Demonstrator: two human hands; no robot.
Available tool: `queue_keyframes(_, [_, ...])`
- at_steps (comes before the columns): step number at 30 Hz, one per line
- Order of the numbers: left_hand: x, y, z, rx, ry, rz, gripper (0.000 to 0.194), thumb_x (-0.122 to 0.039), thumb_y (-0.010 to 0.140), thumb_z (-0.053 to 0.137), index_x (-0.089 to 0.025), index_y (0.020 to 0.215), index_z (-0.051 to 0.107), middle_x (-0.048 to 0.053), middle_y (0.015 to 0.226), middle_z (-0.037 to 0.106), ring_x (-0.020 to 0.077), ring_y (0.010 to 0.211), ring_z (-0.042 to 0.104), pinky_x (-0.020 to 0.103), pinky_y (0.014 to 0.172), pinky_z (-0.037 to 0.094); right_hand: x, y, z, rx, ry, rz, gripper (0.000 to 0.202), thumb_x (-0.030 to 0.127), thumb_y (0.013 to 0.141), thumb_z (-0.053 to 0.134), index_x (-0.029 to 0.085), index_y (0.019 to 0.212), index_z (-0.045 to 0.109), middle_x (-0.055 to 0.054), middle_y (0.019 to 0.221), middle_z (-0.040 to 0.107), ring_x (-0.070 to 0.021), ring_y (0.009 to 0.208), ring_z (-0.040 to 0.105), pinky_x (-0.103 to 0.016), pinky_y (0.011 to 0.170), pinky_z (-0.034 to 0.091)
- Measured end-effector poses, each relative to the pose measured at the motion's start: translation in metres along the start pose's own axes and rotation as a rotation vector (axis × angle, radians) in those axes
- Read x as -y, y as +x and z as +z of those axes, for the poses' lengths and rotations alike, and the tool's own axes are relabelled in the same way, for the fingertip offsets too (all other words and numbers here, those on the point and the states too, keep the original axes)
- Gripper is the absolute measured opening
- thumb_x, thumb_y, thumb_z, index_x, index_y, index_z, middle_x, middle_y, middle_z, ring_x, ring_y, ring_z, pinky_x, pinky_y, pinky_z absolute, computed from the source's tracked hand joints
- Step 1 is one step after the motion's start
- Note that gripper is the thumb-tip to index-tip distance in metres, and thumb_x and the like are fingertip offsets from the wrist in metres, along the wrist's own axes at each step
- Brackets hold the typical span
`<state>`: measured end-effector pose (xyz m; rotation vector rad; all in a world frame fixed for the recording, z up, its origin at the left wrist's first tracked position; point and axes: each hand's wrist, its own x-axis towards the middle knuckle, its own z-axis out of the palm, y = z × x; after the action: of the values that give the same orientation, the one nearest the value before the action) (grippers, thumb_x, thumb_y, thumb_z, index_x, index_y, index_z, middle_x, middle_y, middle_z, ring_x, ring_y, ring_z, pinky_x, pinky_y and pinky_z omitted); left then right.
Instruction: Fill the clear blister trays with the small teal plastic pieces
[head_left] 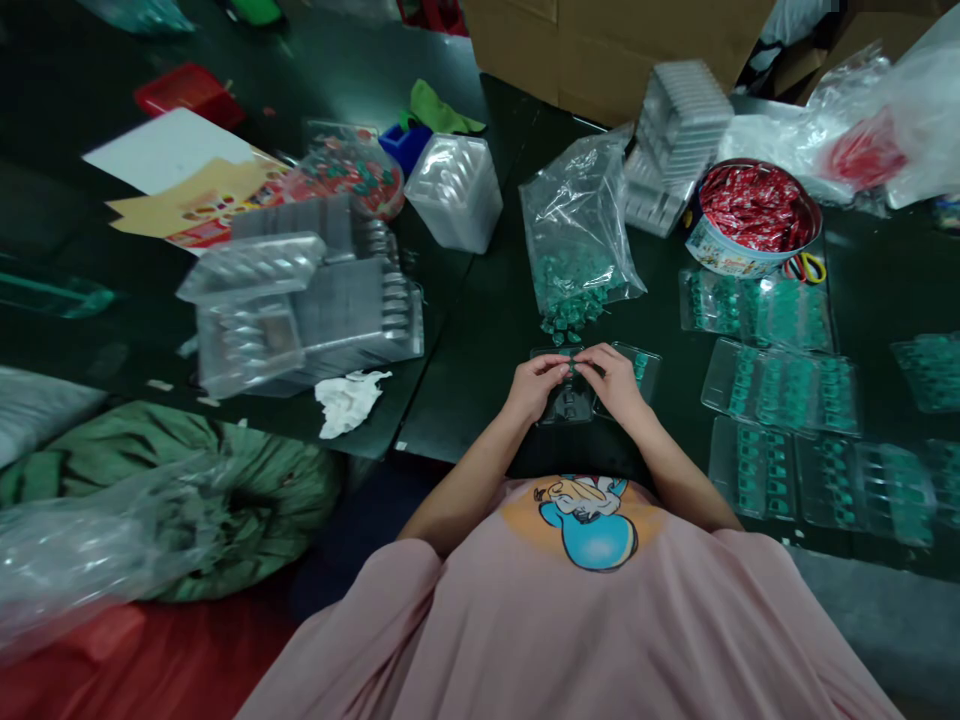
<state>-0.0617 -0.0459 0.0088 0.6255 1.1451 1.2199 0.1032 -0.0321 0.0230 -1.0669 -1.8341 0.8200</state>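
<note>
A clear plastic tray [568,405] lies on the dark table in front of me, with my left hand [537,383] and my right hand [611,380] over its upper part. The fingertips of both hands are pinched together around a small green piece [572,366]. Partly under my right hand rests a second clear tray [651,378] with green pieces at its upper end. Just beyond my hands, loose green pieces [570,315] spill from the mouth of a clear bag [577,215].
Stacked clear trays [337,310] stand at the left, near a crumpled white tissue [349,402]. A tall tray stack [457,190] is farther back. On the right are a round tin [739,262] of red packets, scissors [810,267] and several filled trays [784,385].
</note>
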Motion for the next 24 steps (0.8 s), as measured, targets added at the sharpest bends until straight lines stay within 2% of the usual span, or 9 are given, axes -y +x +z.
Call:
queue_keyframes(6, [0.003,0.001,-0.001,-0.014,0.065,0.071,0.032,-0.034,0.052,0.09,-0.015,0.075,0.077,0.002,0.068,0.07,0.011,0.062,0.059,0.025,0.065,0.048,-0.007,-0.001,0.004,-0.003,-0.112,-0.149,0.019,0.027,0.096,0.053,0.022,0.094,0.071,-0.008,0.093,0.067,-0.0199,0.091,0.064,-0.035,0.083,0.053])
queue_keyframes(12, [0.005,-0.001,-0.008,0.057,0.162,0.127,0.031,-0.035,0.058,0.088,-0.017,0.081,0.078,0.003,0.076,0.072,0.015,0.07,0.064,0.03,0.073,0.052,-0.009,0.002,0.003,0.075,-0.136,-0.129,0.016,0.023,0.095,0.055,0.021,0.093,0.071,-0.008,0.091,0.067,-0.0202,0.089,0.064,-0.035,0.083,0.054])
queue_keyframes(17, [0.01,-0.005,-0.018,0.182,0.194,0.13,0.028,-0.036,0.071,0.08,-0.02,0.095,0.079,0.004,0.087,0.071,0.0161,0.076,0.069,0.027,0.07,0.051,-0.009,-0.003,0.003,0.083,-0.174,-0.145,0.02,0.025,0.096,0.052,0.021,0.091,0.071,-0.009,0.09,0.069,-0.0205,0.088,0.064,-0.035,0.083,0.053])
queue_keyframes(24, [0.011,-0.011,-0.019,0.213,0.264,0.209,0.023,-0.031,0.069,0.08,-0.019,0.09,0.079,0.003,0.084,0.07,0.015,0.073,0.067,0.03,0.075,0.054,-0.003,-0.019,0.005,0.075,-0.053,-0.017,0.019,0.025,0.095,0.054,0.021,0.092,0.072,-0.006,0.088,0.072,-0.0172,0.082,0.066,-0.03,0.077,0.052])
